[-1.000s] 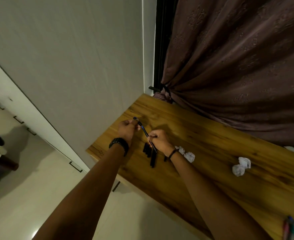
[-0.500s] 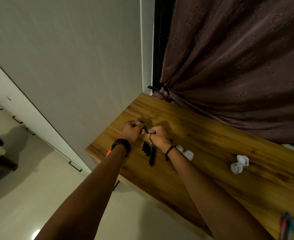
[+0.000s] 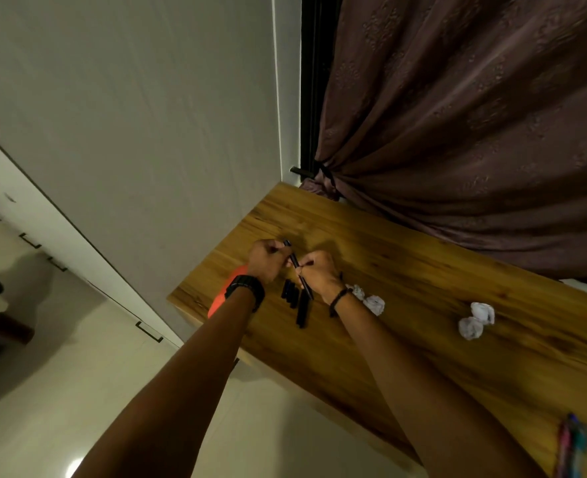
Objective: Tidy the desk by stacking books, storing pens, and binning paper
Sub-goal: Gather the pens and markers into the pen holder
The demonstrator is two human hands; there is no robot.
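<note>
Both hands meet over the left end of the wooden desk (image 3: 423,270). My left hand (image 3: 267,258) and my right hand (image 3: 318,272) each pinch one thin dark pen (image 3: 293,260) that runs between them. Just below the hands several black pens (image 3: 293,300) lie side by side on the wood. Two crumpled paper balls (image 3: 369,300) rest beside my right wrist, and two more paper balls (image 3: 476,320) lie farther right. Coloured pens (image 3: 569,446) show at the bottom right edge, blurred. No books are in view.
A grey wall (image 3: 147,115) borders the desk's left end, and a brown curtain (image 3: 475,115) hangs behind it. An orange object (image 3: 224,293) peeks from under my left wrist at the desk's edge. White floor (image 3: 60,391) lies below.
My hands have drawn closer together along the pen, so less of it shows between them. The black pens and paper balls have not moved.
</note>
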